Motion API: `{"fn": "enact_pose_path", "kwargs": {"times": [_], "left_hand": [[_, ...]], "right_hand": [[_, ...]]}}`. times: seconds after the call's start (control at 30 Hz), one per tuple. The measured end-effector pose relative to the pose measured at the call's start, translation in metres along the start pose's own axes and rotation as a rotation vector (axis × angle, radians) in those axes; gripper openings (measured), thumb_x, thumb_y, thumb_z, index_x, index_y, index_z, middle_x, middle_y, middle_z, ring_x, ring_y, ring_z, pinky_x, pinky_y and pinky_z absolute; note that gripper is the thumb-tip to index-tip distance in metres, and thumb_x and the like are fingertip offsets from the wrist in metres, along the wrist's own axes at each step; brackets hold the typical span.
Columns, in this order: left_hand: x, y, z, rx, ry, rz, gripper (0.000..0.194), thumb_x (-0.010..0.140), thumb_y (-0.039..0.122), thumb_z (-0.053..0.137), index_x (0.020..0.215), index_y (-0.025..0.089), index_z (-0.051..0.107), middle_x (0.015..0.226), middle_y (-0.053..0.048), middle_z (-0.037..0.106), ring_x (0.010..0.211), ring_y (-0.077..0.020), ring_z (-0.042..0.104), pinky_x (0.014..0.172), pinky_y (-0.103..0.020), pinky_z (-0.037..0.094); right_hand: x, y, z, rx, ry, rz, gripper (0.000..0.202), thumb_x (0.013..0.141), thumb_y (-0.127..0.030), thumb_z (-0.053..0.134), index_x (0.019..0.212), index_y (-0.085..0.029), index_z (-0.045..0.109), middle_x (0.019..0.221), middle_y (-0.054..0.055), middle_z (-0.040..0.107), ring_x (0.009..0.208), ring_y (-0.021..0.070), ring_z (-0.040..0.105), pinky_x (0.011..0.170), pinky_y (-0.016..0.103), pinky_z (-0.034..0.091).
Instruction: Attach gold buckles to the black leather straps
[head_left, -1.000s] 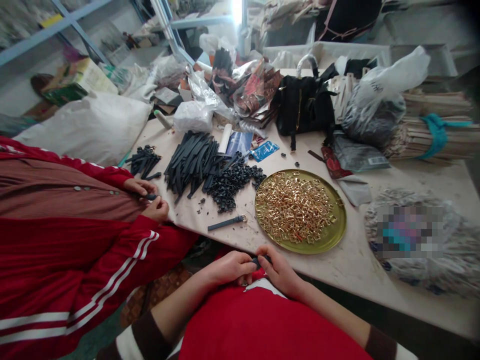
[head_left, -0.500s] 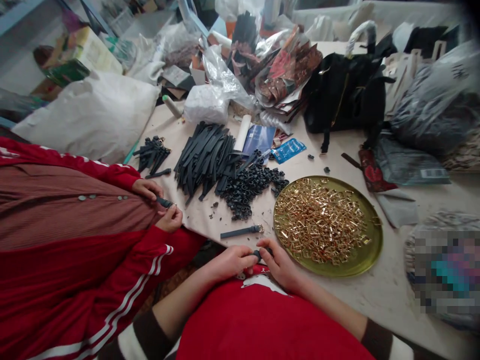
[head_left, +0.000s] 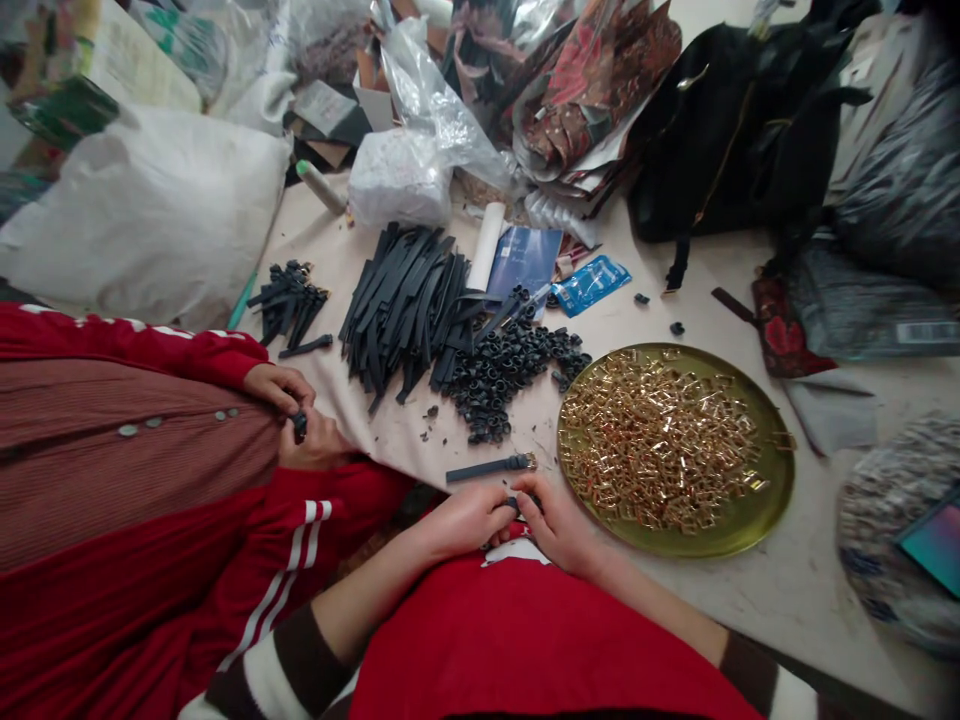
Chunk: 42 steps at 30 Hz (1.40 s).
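Note:
Close to my red apron, my left hand (head_left: 474,518) and my right hand (head_left: 556,525) meet with closed fingers on a dark strap (head_left: 513,503). Only a small bit of the strap shows; the fingers cover the rest. Just beyond them, a finished-looking strap with a gold buckle (head_left: 491,467) lies at the table edge. Farther in is a heap of small black loops (head_left: 495,385), beside a pile of flat dark strips (head_left: 401,310). To the right of my right hand, a round brass-coloured tray (head_left: 776,490) holds many gold buckles (head_left: 664,440).
At the left a co-worker's hands (head_left: 300,425) hold a small dark piece. Buckled straps (head_left: 289,300) lie in a small pile beyond. A blue packet (head_left: 592,285), a white roll (head_left: 486,247), a black bag (head_left: 731,150) and a white sack (head_left: 142,215) surround the work area.
The view has tilted down and come a little closer. My hands stay together on the strap, fingers slightly shifted. The co-worker's hands have turned and drawn closer around their piece.

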<state>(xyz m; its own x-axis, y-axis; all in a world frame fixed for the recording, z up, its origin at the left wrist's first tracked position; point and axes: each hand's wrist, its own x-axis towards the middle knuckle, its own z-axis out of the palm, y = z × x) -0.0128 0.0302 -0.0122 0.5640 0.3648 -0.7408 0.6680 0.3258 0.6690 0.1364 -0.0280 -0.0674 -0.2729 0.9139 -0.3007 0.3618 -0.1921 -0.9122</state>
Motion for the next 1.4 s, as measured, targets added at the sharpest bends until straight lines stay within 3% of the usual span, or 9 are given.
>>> {"fn": "enact_pose_path", "kwargs": {"times": [0.23, 0.43, 0.63, 0.8, 0.97, 1.17, 1.4], "left_hand": [[0.001, 0.004, 0.029, 0.114, 0.076, 0.020, 0.023, 0.079, 0.027, 0.034, 0.070, 0.015, 0.051, 0.059, 0.000, 0.056, 0.054, -0.0115, 0.052, 0.051, -0.020, 0.038], [-0.006, 0.008, 0.070, 0.041, 0.024, -0.001, 0.026, 0.081, 0.031, 0.031, 0.073, 0.015, 0.050, 0.056, 0.002, 0.052, 0.046, -0.0102, 0.048, 0.046, -0.020, 0.036], [-0.002, 0.006, 0.111, 0.470, 0.242, 0.196, 0.028, 0.082, 0.030, 0.035, 0.073, 0.015, 0.056, 0.070, -0.005, 0.061, 0.065, -0.0156, 0.054, 0.056, -0.023, 0.035], [-0.011, 0.016, 0.123, 0.611, 0.185, 0.228, 0.028, 0.080, 0.031, 0.038, 0.074, 0.014, 0.059, 0.074, -0.007, 0.064, 0.063, -0.0160, 0.054, 0.052, -0.024, 0.030], [-0.015, 0.023, 0.135, 0.560, 0.100, 0.209, 0.029, 0.077, 0.033, 0.039, 0.070, 0.014, 0.060, 0.066, -0.003, 0.061, 0.057, -0.0125, 0.049, 0.047, -0.022, 0.026], [-0.013, 0.016, 0.146, 0.469, 0.111, 0.206, 0.030, 0.079, 0.033, 0.038, 0.069, 0.013, 0.060, 0.061, 0.000, 0.059, 0.054, -0.0103, 0.046, 0.048, -0.020, 0.028], [-0.025, 0.011, 0.144, 0.576, 0.191, 0.144, 0.029, 0.080, 0.031, 0.038, 0.071, 0.015, 0.061, 0.067, -0.004, 0.063, 0.058, -0.0129, 0.052, 0.051, -0.021, 0.029]], "right_hand": [[-0.024, 0.008, -0.005, -0.028, 0.075, -0.018, 0.021, 0.089, -0.030, 0.030, 0.098, -0.019, 0.045, 0.085, 0.006, 0.060, 0.078, 0.0172, 0.056, 0.068, 0.029, 0.043], [-0.063, 0.017, -0.008, -0.117, 0.113, -0.055, 0.020, 0.088, -0.031, 0.032, 0.097, -0.019, 0.046, 0.078, 0.005, 0.059, 0.071, 0.0168, 0.055, 0.064, 0.029, 0.041], [-0.103, 0.022, -0.027, -0.049, 0.180, -0.025, 0.023, 0.088, -0.031, 0.031, 0.101, -0.018, 0.045, 0.084, 0.005, 0.057, 0.075, 0.0154, 0.053, 0.068, 0.027, 0.041], [-0.133, 0.017, -0.051, -0.237, 0.029, 0.000, 0.015, 0.084, -0.028, 0.041, 0.081, -0.018, 0.052, 0.077, 0.003, 0.058, 0.072, 0.0156, 0.051, 0.064, 0.026, 0.037], [-0.153, 0.024, -0.051, -0.231, 0.087, 0.015, 0.010, 0.083, -0.025, 0.040, 0.079, -0.019, 0.047, 0.074, 0.002, 0.054, 0.069, 0.0152, 0.047, 0.062, 0.026, 0.035], [-0.155, 0.031, -0.036, -0.195, 0.092, -0.004, 0.011, 0.084, -0.025, 0.036, 0.077, -0.019, 0.042, 0.071, 0.001, 0.050, 0.067, 0.0154, 0.045, 0.061, 0.027, 0.034], [-0.148, 0.028, -0.040, -0.188, -0.089, -0.064, 0.014, 0.086, -0.027, 0.034, 0.085, -0.019, 0.045, 0.077, 0.002, 0.054, 0.071, 0.0150, 0.048, 0.063, 0.026, 0.035]]}}
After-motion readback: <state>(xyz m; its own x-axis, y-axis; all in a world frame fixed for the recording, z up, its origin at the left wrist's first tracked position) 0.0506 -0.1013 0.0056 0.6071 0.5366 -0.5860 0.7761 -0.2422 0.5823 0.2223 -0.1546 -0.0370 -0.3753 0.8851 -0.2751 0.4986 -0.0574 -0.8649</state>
